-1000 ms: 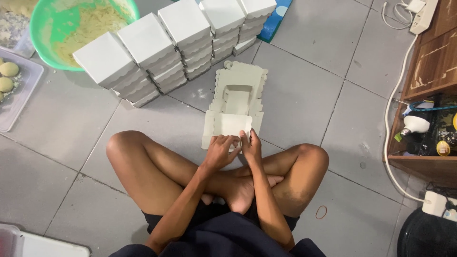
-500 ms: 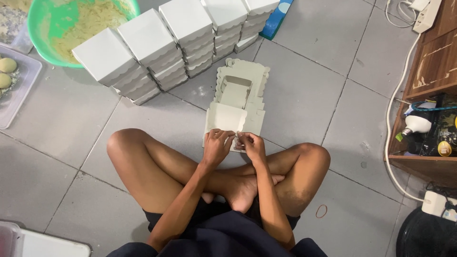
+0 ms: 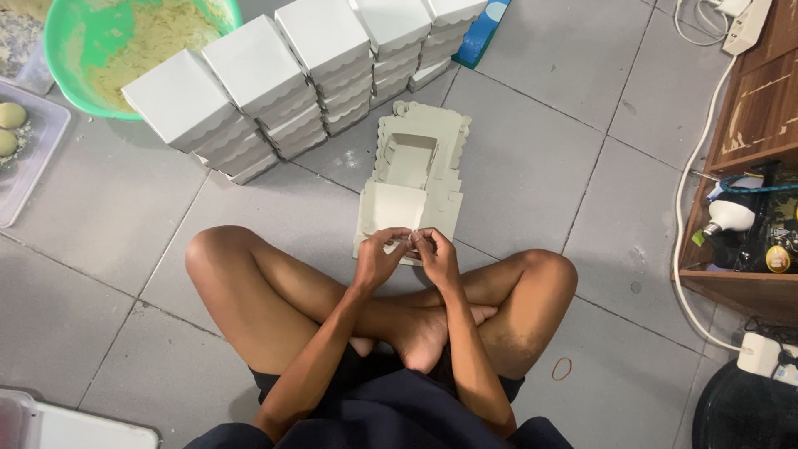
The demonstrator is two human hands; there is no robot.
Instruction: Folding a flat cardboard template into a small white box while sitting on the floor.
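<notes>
Person sits cross-legged on grey tiled floor (image 3: 573, 100), head view looks straight down. Both hands meet just in front of the crossed shins, over the near edge of a flat cardboard box blank (image 3: 391, 208).

Left hand (image 3: 381, 256): fingers curled, grip closed on the near edge of the box blank, thumb and forefinger pinching it. Right hand (image 3: 436, 254): same, grip closed on the same edge, just beside the left; the fingertips of the two hands touch or nearly touch. Exact flap being pinched is too small to tell.

The box blank lies flat on the floor, its near edge at the hands, far end pointing away from the person. It sits on top of a stack of unfolded blanks (image 3: 428, 145) with scalloped edges; a rectangular cut-out window shows in the upper one.

Beyond that, rows of finished white boxes (image 3: 249, 71) stacked several high run diagonally from left to top centre, lids shut. Green bowl (image 3: 79, 50) with yellowish crumbly filling at top left, touching the stacks. Clear tray (image 3: 29, 166) with pale dough balls at the left edge.

Right side: wooden shelf (image 3: 752, 125) with bottles, white cable (image 3: 686, 216) running down to a power strip (image 3: 761, 353). Rubber band (image 3: 562, 368) on the floor near the right knee
</notes>
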